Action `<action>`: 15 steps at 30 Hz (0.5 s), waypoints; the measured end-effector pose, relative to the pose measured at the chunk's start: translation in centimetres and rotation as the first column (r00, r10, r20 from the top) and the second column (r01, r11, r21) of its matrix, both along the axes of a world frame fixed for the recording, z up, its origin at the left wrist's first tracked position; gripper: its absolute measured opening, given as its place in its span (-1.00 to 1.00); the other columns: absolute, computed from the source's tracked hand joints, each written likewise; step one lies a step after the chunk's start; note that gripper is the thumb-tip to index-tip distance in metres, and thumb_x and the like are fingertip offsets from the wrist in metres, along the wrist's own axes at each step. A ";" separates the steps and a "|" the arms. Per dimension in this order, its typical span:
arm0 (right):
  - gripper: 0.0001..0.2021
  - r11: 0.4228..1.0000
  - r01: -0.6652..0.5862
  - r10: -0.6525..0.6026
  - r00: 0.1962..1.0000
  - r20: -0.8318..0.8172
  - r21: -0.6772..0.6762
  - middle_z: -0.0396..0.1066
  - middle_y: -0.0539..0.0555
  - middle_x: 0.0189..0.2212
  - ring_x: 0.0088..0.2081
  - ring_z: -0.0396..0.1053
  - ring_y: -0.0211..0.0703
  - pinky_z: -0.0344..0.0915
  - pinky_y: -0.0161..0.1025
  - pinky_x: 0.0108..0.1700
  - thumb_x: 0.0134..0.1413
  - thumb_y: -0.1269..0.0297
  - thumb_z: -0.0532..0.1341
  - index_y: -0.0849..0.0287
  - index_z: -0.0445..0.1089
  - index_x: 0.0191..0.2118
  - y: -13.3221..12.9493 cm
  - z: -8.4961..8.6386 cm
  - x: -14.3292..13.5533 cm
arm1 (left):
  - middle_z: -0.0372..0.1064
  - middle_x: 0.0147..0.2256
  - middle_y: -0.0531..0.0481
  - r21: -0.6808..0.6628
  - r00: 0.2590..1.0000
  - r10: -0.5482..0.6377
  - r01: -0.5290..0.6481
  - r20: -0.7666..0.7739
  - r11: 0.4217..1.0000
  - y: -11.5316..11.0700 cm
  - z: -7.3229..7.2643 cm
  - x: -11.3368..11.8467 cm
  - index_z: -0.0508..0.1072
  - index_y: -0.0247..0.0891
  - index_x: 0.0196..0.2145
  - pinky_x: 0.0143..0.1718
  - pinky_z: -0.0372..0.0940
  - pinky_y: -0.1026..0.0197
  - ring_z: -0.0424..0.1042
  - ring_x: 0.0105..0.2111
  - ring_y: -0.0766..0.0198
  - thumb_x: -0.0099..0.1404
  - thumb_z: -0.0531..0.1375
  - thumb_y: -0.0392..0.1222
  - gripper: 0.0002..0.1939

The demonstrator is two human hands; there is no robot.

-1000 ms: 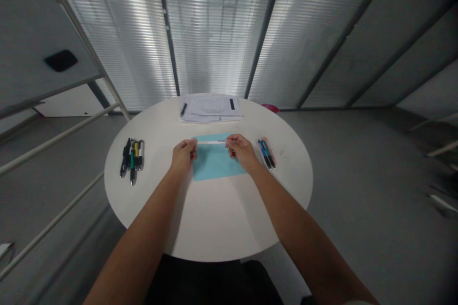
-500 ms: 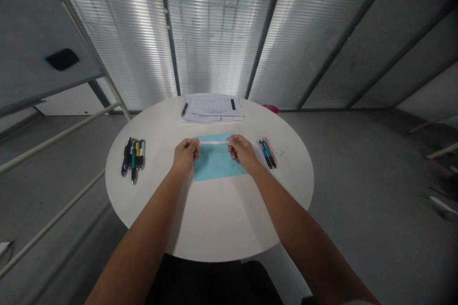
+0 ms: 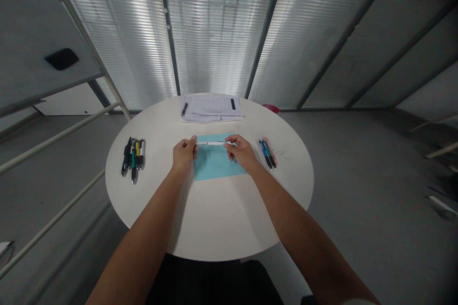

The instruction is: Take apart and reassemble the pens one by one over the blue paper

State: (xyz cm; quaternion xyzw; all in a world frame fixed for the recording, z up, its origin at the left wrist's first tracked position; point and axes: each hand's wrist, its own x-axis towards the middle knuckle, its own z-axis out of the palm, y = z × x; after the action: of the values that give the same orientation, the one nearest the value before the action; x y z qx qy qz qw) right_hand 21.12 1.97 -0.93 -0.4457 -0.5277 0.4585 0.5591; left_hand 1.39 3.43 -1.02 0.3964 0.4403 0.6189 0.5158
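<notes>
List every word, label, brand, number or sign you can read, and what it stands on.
None can be read.
Papers at the back: print-like marks, too small and blurred.
Slim white item over the blue sheet: dark marks, too small to identify.
Left-side pens, right-side pens: any lettering too small.

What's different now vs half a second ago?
Small changes only. The right hand's fingertips have shifted slightly left along the white pen; dark marks now show on its barrel, so it may have been rolled. The left hand has eased slightly left. Neither hand has let go. Unchanged: blue sheet, left pens, right pens, papers.
</notes>
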 end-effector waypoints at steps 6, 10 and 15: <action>-0.66 0.996 -0.017 0.014 0.999 -0.031 -0.087 0.35 -0.08 -0.46 -0.67 0.25 -0.41 0.10 -0.44 -0.75 -0.03 -0.02 0.24 0.13 0.31 -0.26 0.0 0.0 0.0 | 0.31 -0.58 0.07 0.015 1.000 -0.028 0.027 0.009 1.000 -0.3 0.4 0.2 0.30 -0.29 -0.51 -0.72 -0.04 0.34 0.12 -0.72 0.49 0.03 0.34 0.07 -0.60; -0.65 0.990 -0.040 0.032 0.998 -0.059 -0.134 0.35 -0.09 -0.53 -0.73 0.20 -0.40 0.05 -0.43 -0.79 0.04 -0.07 0.15 0.14 0.29 -0.25 0.0 0.1 0.1 | 0.30 -0.57 0.09 0.007 0.999 -0.033 0.033 0.014 0.999 -0.3 0.4 0.3 0.31 -0.29 -0.49 -0.73 -0.05 0.35 0.11 -0.72 0.50 0.04 0.33 0.05 -0.63; -0.66 0.995 -0.056 0.045 0.989 -0.144 -0.078 0.33 -0.13 -0.45 -0.69 0.25 -0.41 0.13 -0.43 -0.74 -0.13 0.20 0.31 0.11 0.28 -0.19 0.4 -0.2 0.7 | 0.30 -0.55 0.09 -0.010 0.998 -0.053 0.053 -0.022 0.999 -0.2 0.4 0.1 0.33 -0.29 -0.47 -0.72 -0.02 0.36 0.13 -0.71 0.51 0.05 0.31 0.05 -0.65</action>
State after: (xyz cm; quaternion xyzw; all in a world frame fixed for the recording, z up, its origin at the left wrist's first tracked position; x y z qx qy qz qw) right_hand 21.81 2.36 -1.17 -0.4211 -0.4785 0.5243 0.5646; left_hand 1.46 3.18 -0.67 0.4123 0.4382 0.5986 0.5288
